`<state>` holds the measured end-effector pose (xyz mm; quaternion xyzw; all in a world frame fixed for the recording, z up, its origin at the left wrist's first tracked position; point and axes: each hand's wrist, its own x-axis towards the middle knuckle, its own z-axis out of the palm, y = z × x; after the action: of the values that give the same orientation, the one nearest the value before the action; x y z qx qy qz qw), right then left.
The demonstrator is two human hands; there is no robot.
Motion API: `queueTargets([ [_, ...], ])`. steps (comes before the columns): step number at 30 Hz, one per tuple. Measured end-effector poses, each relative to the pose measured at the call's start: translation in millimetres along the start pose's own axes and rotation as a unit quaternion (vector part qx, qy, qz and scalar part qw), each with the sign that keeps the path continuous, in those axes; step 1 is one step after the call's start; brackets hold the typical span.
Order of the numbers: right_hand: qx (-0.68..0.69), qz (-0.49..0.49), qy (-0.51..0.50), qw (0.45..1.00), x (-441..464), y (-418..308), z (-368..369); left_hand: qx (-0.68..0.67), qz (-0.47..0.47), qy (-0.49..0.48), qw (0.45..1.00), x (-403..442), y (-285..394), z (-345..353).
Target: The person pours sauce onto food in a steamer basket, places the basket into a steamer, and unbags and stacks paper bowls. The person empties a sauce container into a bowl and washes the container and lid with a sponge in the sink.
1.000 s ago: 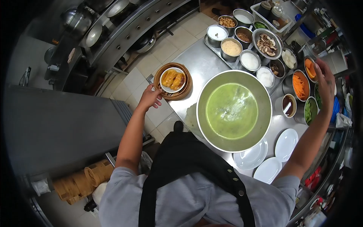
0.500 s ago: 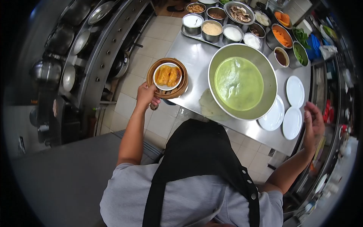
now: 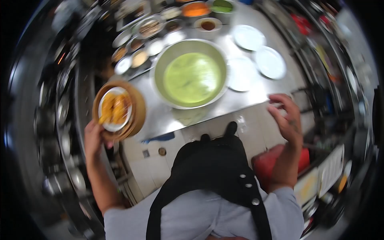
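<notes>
At the left, my left hand (image 3: 95,136) grips the near side of a round bamboo steamer basket (image 3: 138,110). A small white dish (image 3: 115,129) sits tilted in the basket, with glossy yellow-orange pieces of food (image 3: 116,107) on it. Most of my left fingers are hidden under the basket. My right hand (image 3: 287,120) hangs in the air off the table's near edge, fingers apart and holding nothing. Closest to it are white plates, one of them a round plate (image 3: 270,63). A large metal bowl (image 3: 158,86) of green liquid (image 3: 192,78) stands between my hands.
The steel table (image 3: 160,122) carries small containers at the back, including shredded orange food (image 3: 196,9) and brown sauce (image 3: 208,25). Pans line a counter at the left. A red object (image 3: 262,166) is below my right forearm. Shelving runs along the right.
The view has swung round, so the table and bowl appear further left. My left hand still holds the steamer basket, now lower left in view. My right hand stays empty, fingers apart.
</notes>
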<state>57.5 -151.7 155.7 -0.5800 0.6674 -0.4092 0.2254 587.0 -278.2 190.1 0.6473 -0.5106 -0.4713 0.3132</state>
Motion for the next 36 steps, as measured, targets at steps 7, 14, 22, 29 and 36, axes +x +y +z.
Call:
queueTargets([
  [7, -0.027, 0.046, 0.105, 0.993, -41, 36, -55, 0.025, 0.055, -0.140, 0.988, 29, 74, 96],
  [14, -0.068, 0.144, 0.222, 0.962, -91, 104, -164, 0.060, 0.087, -0.256, 0.961, 60, 134, 274],
  [22, -0.076, 0.213, 0.273, 0.935, -134, 195, -295, 0.044, 0.092, -0.363, 0.926, 52, 187, 543],
  [29, -0.057, 0.255, 0.310, 0.914, -150, 262, -387, 0.098, 0.082, -0.444, 0.887, 23, 231, 746],
  [36, -0.039, 0.319, 0.383, 0.866, -154, 341, -489, 0.111, 0.057, -0.501, 0.857, 28, 260, 913],
])
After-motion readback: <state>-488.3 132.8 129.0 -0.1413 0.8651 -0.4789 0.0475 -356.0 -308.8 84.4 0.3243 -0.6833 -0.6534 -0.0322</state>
